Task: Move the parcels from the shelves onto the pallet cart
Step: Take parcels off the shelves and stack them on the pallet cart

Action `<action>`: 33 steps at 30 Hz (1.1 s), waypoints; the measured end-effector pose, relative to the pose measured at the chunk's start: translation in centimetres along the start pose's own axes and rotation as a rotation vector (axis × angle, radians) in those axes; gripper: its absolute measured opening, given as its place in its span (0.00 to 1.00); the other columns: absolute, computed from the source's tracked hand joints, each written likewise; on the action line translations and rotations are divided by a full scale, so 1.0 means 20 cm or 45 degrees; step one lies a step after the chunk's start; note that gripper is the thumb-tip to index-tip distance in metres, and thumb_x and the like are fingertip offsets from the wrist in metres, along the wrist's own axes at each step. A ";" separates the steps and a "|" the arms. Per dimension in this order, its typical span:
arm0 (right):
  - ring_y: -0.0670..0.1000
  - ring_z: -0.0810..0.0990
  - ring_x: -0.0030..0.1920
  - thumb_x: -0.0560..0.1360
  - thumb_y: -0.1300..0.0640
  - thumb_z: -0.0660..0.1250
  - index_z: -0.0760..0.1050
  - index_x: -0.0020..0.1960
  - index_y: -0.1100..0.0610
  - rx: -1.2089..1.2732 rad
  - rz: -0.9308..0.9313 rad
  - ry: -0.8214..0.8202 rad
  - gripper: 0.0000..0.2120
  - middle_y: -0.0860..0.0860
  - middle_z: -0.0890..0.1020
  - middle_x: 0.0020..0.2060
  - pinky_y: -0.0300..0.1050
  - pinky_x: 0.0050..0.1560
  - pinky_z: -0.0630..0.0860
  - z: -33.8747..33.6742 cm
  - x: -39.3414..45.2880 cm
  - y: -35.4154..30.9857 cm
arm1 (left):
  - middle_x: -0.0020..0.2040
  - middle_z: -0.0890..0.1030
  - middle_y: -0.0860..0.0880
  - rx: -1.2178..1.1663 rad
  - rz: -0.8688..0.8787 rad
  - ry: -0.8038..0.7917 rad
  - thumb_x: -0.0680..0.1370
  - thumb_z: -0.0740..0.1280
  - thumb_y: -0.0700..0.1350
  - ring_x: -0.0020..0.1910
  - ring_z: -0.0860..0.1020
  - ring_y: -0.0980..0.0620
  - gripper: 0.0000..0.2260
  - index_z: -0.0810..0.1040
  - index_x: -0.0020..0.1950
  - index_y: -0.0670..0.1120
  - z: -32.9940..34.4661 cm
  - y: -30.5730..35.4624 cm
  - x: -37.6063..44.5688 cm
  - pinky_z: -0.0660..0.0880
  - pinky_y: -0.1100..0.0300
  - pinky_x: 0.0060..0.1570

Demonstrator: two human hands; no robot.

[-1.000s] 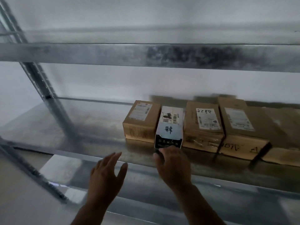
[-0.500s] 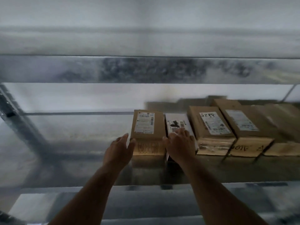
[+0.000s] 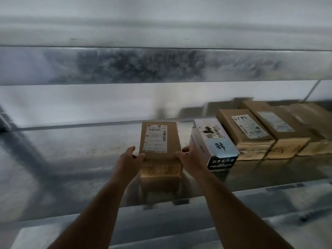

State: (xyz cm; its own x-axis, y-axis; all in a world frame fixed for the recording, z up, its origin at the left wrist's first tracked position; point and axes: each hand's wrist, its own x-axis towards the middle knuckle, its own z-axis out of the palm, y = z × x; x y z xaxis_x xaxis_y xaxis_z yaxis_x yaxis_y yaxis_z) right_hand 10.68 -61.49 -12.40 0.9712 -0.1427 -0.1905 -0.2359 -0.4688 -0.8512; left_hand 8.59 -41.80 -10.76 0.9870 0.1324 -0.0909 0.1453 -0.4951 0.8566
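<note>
Brown box (image 3: 159, 139) on metal shelf (image 3: 75, 159), near front edge | left hand (image 3: 128, 161) holds its left side, thumb on top | right hand (image 3: 191, 159) holds its right side, thumb on top | white box (image 3: 213, 141) just right of it | more brown boxes (image 3: 255, 130) in a row further right

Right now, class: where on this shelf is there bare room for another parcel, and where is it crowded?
Free: the shelf left of the brown box gripped by the left hand and right hand. A narrow gap separates it from the white box. Crowded: rightward, the labelled box and its neighbours sit packed together.
</note>
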 end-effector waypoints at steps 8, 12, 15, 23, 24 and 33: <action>0.54 0.75 0.61 0.75 0.56 0.61 0.56 0.75 0.49 0.302 -0.033 -0.274 0.30 0.54 0.75 0.62 0.60 0.65 0.70 0.02 -0.14 0.00 | 0.69 0.70 0.41 -0.396 -0.034 -0.297 0.78 0.60 0.35 0.62 0.73 0.46 0.31 0.49 0.77 0.46 -0.06 -0.05 -0.05 0.75 0.58 0.51; 0.49 0.75 0.61 0.75 0.63 0.60 0.58 0.73 0.47 0.292 -0.209 -0.262 0.29 0.49 0.75 0.62 0.50 0.60 0.75 0.02 -0.27 0.04 | 0.63 0.74 0.48 -0.581 0.105 -0.301 0.77 0.58 0.31 0.62 0.74 0.48 0.26 0.61 0.72 0.51 -0.04 -0.10 -0.18 0.78 0.62 0.44; 0.50 0.75 0.61 0.75 0.68 0.58 0.59 0.71 0.45 0.358 -0.312 -0.295 0.30 0.47 0.74 0.61 0.48 0.57 0.78 0.01 -0.36 0.06 | 0.59 0.76 0.55 -0.489 0.296 -0.259 0.77 0.59 0.32 0.60 0.75 0.54 0.24 0.67 0.63 0.59 -0.03 -0.11 -0.29 0.78 0.60 0.49; 0.44 0.74 0.64 0.76 0.69 0.58 0.55 0.71 0.37 0.374 -0.525 -0.296 0.35 0.42 0.73 0.64 0.42 0.56 0.78 -0.24 -0.68 0.14 | 0.59 0.74 0.62 -0.320 0.477 -0.105 0.76 0.62 0.33 0.58 0.74 0.67 0.27 0.63 0.66 0.59 0.01 -0.02 -0.63 0.76 0.69 0.48; 0.44 0.73 0.64 0.76 0.69 0.58 0.53 0.73 0.38 0.352 -0.528 -0.266 0.36 0.44 0.71 0.66 0.42 0.56 0.77 -0.29 -0.73 0.17 | 0.59 0.74 0.61 -0.335 0.480 -0.113 0.76 0.62 0.32 0.58 0.74 0.66 0.27 0.63 0.68 0.57 0.04 -0.01 -0.67 0.76 0.68 0.49; 0.46 0.73 0.65 0.76 0.68 0.60 0.55 0.73 0.40 0.356 -0.532 -0.057 0.34 0.47 0.73 0.65 0.48 0.60 0.76 -0.82 -1.04 0.42 | 0.58 0.72 0.63 -0.262 0.651 -0.226 0.76 0.62 0.34 0.56 0.72 0.71 0.28 0.60 0.65 0.63 0.41 0.33 -1.02 0.75 0.72 0.47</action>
State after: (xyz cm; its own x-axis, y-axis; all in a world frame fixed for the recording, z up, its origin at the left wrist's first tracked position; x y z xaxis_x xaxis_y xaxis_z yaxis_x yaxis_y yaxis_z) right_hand -12.13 -76.81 -7.60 0.9827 0.0477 0.1788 0.1849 -0.2256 -0.9565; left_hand -9.93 -54.86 -7.38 0.9273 -0.2345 0.2916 -0.3516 -0.2788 0.8937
